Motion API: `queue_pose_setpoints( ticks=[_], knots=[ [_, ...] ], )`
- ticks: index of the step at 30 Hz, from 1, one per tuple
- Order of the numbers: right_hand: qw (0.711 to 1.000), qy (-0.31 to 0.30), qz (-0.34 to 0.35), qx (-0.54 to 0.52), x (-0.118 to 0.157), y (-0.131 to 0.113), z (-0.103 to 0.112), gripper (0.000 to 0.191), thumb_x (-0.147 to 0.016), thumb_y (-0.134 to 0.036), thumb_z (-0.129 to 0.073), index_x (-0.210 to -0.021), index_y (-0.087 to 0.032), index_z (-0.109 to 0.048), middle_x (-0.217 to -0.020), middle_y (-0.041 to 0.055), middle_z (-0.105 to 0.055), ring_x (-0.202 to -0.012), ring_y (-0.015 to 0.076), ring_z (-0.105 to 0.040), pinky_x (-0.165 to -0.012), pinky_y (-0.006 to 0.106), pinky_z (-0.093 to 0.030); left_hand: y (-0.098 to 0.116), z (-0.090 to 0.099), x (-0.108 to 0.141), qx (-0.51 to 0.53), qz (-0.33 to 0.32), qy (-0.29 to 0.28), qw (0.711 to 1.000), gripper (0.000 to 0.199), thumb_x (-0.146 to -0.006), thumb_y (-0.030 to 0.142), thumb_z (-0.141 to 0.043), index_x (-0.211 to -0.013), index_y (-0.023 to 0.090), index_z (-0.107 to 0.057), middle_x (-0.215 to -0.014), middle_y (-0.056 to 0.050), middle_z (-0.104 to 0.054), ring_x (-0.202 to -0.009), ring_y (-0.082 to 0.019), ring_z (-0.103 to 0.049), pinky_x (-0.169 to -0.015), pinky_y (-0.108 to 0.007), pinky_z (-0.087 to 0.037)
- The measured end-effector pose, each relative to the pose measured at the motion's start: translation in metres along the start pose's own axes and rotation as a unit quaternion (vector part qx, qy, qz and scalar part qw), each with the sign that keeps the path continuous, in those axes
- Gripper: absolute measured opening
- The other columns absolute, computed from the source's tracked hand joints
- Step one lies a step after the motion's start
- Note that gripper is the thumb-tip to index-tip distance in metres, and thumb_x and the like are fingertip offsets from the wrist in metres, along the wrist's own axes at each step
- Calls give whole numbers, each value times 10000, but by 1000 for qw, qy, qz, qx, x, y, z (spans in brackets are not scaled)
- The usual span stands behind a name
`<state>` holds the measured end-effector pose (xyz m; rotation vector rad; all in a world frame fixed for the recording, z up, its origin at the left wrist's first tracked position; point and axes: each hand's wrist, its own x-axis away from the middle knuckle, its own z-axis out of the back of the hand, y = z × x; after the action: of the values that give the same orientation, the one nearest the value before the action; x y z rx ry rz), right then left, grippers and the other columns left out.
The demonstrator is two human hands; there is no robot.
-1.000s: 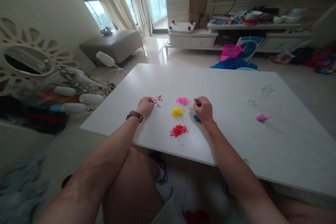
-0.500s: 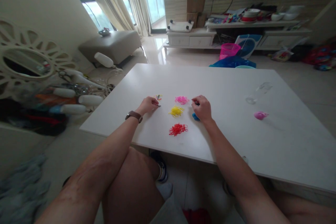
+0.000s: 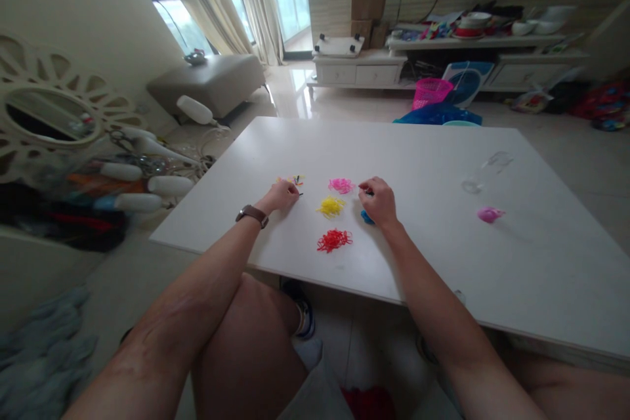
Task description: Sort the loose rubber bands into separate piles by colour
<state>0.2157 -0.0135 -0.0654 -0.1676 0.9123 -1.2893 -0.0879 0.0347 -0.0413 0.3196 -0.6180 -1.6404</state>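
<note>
My left hand (image 3: 284, 196) is closed in a pinch low over the white table (image 3: 423, 164), with a small black rubber band (image 3: 301, 194) at its fingertips. Just beyond it lies a small heap of mixed-colour bands (image 3: 298, 180), partly hidden by the hand. My right hand (image 3: 378, 202) has its fingers curled together; something dark shows under them, too small to make out. Blue rubber bands (image 3: 367, 216) peep out beneath its near side. Between the hands are piles of pink rubber bands (image 3: 341, 186), yellow rubber bands (image 3: 331, 207) and red rubber bands (image 3: 335, 241).
On the table's right side lie a pink object (image 3: 489, 214) like a small balloon and a clear plastic piece (image 3: 472, 186). Past the far edge are a pink basket (image 3: 431, 92) and a blue plastic bag (image 3: 438, 114). A mirror (image 3: 49, 114) stands at the left.
My left hand has shifted slightly, the black band still at its fingertips, and more of the mixed-colour heap shows behind it. My right hand has hardly moved.
</note>
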Motion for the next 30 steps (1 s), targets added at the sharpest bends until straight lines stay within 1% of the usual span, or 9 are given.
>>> queue_pose_setpoints(
  ticks=[3, 5, 8, 10, 14, 17, 21, 26, 30],
  knots=[
    [1000, -3, 7, -3, 0, 0, -1, 133, -857, -207, -554, -840, -201, -686, -868, 68, -649, -828, 221, -595, -811, 345, -471, 9, 1, 2, 20, -42, 10, 999, 91, -739, 213, -653, -671, 165, -688, -716, -41, -698, -678, -148, -598, -665, -244, -457],
    [1000, -8, 16, -8, 0, -1, -1, 127, -855, -194, -558, -833, -199, -684, -860, 67, -654, -818, 218, -596, -810, 341, -471, 16, 0, 4, 35, -66, 4, 997, 89, -767, 213, -647, -709, 164, -693, -725, -41, -696, -690, -148, -603, -668, -246, -460],
    [998, -25, 45, -27, 2, -6, -2, 116, -854, -178, -573, -837, -195, -686, -827, 57, -663, -806, 214, -600, -821, 343, -472, 30, -4, 7, 58, -99, -27, 993, 86, -786, 226, -658, -760, 165, -713, -758, -51, -716, -727, -158, -632, -681, -249, -478],
    [995, -48, 70, -50, 4, -11, -3, 108, -867, -188, -588, -870, -194, -695, -831, 52, -676, -810, 210, -608, -829, 341, -477, 40, -8, 10, 79, -120, -53, 988, 105, -798, 248, -668, -788, 161, -725, -774, -59, -729, -733, -163, -645, -680, -253, -488],
    [984, -107, 102, -96, 10, -20, -7, 121, -901, -243, -625, -981, -214, -712, -970, 55, -712, -865, 200, -636, -850, 334, -496, 58, -18, 14, 132, -147, -107, 974, 105, -787, 246, -701, -800, 148, -736, -748, -61, -734, -697, -160, -653, -654, -258, -495],
    [978, -132, 117, -112, 12, -23, -9, 128, -921, -275, -639, -1004, -230, -725, -993, 54, -718, -910, 202, -648, -867, 336, -502, 63, -23, 14, 165, -168, -124, 964, 74, -765, 219, -716, -770, 149, -738, -738, -60, -737, -689, -162, -663, -648, -260, -500],
    [974, -142, 120, -126, 14, -24, -10, 124, -925, -279, -644, -991, -233, -738, -959, 48, -730, -868, 193, -658, -836, 326, -507, 64, -26, 14, 187, -173, -134, 958, 55, -755, 204, -718, -760, 150, -733, -722, -52, -731, -666, -156, -655, -619, -252, -486],
    [973, -155, 115, -129, 15, -25, -11, 142, -920, -228, -613, -970, -239, -745, -929, 39, -742, -852, 189, -665, -830, 323, -507, 67, -26, 14, 170, -143, -136, 965, 63, -758, 213, -722, -785, 157, -730, -741, -50, -732, -694, -160, -662, -627, -251, -490],
    [975, -138, 117, -131, 15, -24, -12, 153, -908, -199, -600, -947, -228, -746, -894, 39, -728, -835, 185, -660, -814, 312, -506, 70, -27, 14, 170, -152, -136, 964, 80, -756, 224, -731, -791, 152, -728, -737, -50, -728, -690, -159, -655, -628, -254, -486]
  ],
)
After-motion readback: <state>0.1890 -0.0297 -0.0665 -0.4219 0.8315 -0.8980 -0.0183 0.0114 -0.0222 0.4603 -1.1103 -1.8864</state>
